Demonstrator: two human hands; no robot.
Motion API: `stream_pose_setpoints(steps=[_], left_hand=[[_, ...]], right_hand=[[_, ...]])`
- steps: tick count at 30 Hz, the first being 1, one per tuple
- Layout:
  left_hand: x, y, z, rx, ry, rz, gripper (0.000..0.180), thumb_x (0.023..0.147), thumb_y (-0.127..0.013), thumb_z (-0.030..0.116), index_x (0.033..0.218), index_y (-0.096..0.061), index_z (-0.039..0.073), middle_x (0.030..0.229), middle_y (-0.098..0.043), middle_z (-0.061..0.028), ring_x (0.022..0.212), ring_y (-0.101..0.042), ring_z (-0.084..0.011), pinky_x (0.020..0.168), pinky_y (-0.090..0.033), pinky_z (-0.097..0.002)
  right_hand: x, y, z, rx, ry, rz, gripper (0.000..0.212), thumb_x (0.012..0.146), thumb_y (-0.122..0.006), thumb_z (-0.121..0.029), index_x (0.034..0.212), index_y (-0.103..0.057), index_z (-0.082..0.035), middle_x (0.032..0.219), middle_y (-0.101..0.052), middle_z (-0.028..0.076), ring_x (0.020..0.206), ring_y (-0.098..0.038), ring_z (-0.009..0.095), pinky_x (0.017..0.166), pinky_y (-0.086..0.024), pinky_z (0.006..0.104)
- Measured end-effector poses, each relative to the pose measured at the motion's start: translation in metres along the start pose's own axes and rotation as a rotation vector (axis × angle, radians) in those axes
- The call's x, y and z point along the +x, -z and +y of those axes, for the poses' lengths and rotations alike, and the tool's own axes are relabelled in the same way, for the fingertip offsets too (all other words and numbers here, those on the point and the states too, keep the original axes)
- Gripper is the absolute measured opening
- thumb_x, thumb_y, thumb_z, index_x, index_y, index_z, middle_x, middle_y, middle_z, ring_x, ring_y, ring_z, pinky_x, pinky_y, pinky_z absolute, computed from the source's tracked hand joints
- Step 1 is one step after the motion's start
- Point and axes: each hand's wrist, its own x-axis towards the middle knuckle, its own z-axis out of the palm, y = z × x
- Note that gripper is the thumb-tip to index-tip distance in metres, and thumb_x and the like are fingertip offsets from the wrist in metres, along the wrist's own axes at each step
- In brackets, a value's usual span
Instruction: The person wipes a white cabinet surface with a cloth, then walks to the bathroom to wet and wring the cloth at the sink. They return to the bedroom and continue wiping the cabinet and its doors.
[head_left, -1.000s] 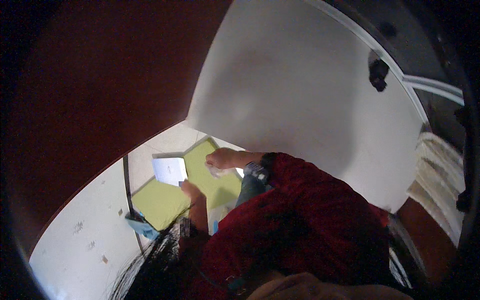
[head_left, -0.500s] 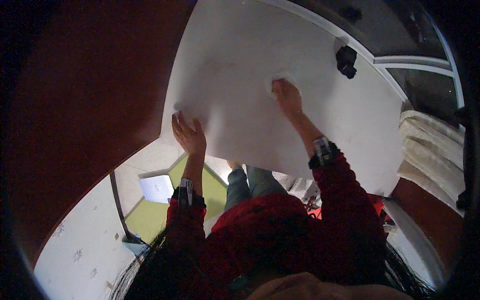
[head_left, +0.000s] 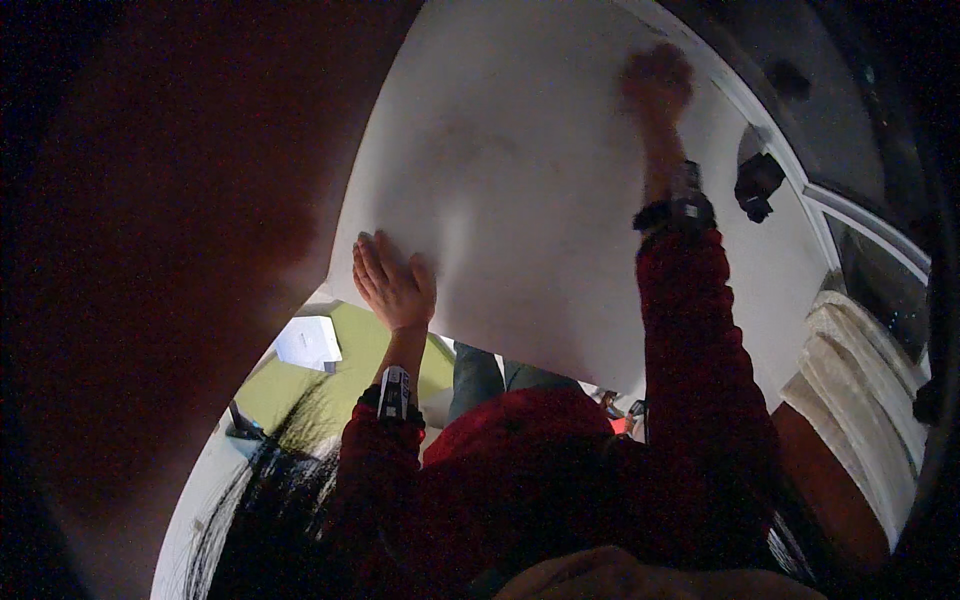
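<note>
Big white panel (head_left: 520,170) fills the upper middle, tilted. Left hand (head_left: 393,282) pressed flat on the panel's lower left corner, fingers spread and apart, nothing gripped. Right hand (head_left: 657,80) up near the panel's top right, blurred, touching it; can't tell if fingers are apart or curled. Black latch (head_left: 757,183) right of panel. Green mat (head_left: 330,375) and white paper (head_left: 309,342) below panel's lower left edge
</note>
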Motion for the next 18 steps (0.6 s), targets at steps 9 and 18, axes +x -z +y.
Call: stream_pose_setpoints(steps=[9, 18], left_hand=[[0.002, 0.005, 0.000, -0.039, -0.066, 0.056, 0.062, 0.094, -0.047, 0.039, 0.142, -0.039, 0.000, 0.147, -0.034, -0.0240, 0.134, -0.033, -0.0419, 0.109, -0.028, -0.0548], [-0.005, 0.001, -0.004, -0.031, -0.066, 0.049, 0.063, 0.093, -0.046, 0.040, 0.141, -0.040, -0.001, 0.145, -0.037, -0.0249, 0.133, -0.035, -0.0430, 0.108, -0.029, -0.0549]], right_hand=[[-0.165, 0.107, -0.188, 1.013, 0.719, -0.173, 0.051, 0.085, -0.057, -0.027, 0.130, -0.051, -0.005, 0.135, -0.053, 0.016, 0.129, -0.047, 0.029, 0.108, -0.035, 0.0458], [-0.029, 0.001, 0.056, 0.084, 0.221, 0.330, 0.038, 0.092, -0.052, -0.025, 0.120, -0.056, 0.000, 0.117, -0.057, 0.018, 0.105, -0.055, 0.035, 0.086, -0.045, 0.0452]])
